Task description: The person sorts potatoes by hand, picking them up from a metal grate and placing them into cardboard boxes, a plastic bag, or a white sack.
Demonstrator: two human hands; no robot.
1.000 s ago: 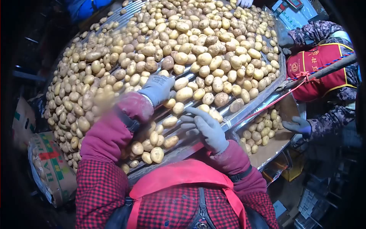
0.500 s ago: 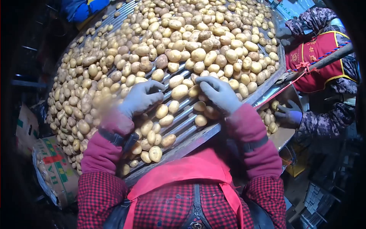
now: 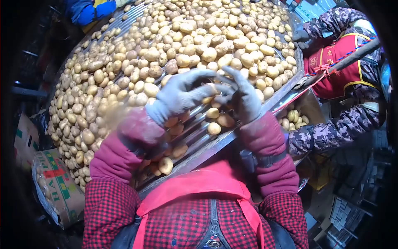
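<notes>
My left hand [image 3: 182,93], in a grey glove, is over the slatted table with its fingers apart and curved toward the right. Facing it, my right hand [image 3: 245,93], gloved the same way, has its fingers spread and bent inward. The fingertips of both hands come close together above a few potatoes [image 3: 207,100], which they partly hide. Just below my right hand lie loose potatoes [image 3: 213,128] on the metal slats [image 3: 195,137]. More potatoes sit under my left forearm, near a pale potato [image 3: 165,165] by the table's front edge.
A large heap of potatoes [image 3: 137,62] spreads over the table, whose metal rim [image 3: 282,89] runs along the right. A co-worker in a red apron [image 3: 331,68] stands there, beside a box of potatoes [image 3: 293,120]. A packed carton [image 3: 60,186] is at lower left. Another person's blue sleeve [image 3: 89,12] shows at top left.
My left hand has moved right and up, toward my right hand. My right hand has turned, its fingers now raised and bent inward. The co-worker's lower hand has left the box potatoes.
</notes>
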